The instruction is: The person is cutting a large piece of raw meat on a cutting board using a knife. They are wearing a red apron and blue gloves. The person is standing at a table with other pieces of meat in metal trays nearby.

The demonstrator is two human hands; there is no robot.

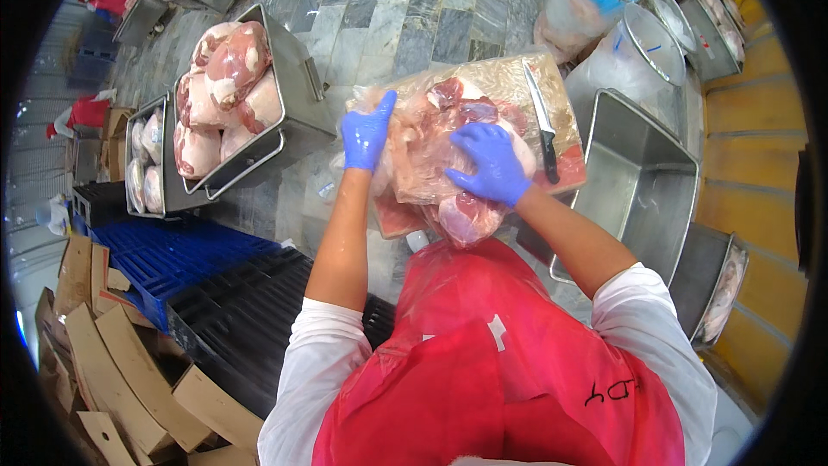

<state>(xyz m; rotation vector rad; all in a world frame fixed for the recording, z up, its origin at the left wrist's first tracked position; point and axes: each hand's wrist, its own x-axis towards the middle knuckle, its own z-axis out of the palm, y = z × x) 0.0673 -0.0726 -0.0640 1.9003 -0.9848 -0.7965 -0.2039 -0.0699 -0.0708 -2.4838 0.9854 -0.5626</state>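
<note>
My left hand (pixel 366 133), in a blue glove, is closed on the edge of a clear plastic bag (pixel 405 160), its thumb pointing up. The bag lies crumpled over and beside a large piece of raw meat (pixel 466 217) with pale fat and dark red flesh. Spread flat across the meat is my gloved right hand (pixel 493 160), fingers apart. Under the meat sits a board (pixel 567 168) on a work surface partly covered with clear film. A knife (pixel 540 116) with a black handle lies right of the meat, touched by neither hand.
At the left, a metal bin (pixel 297 112) holds several large meat pieces; a smaller metal bin (pixel 148 155) stands beside it. Right of me is a deep metal tub (pixel 634 181). Blue and black pallets (pixel 185 255) and torn cardboard (pixel 129 371) lie lower left. Clear-bagged containers (pixel 634 43) stand upper right.
</note>
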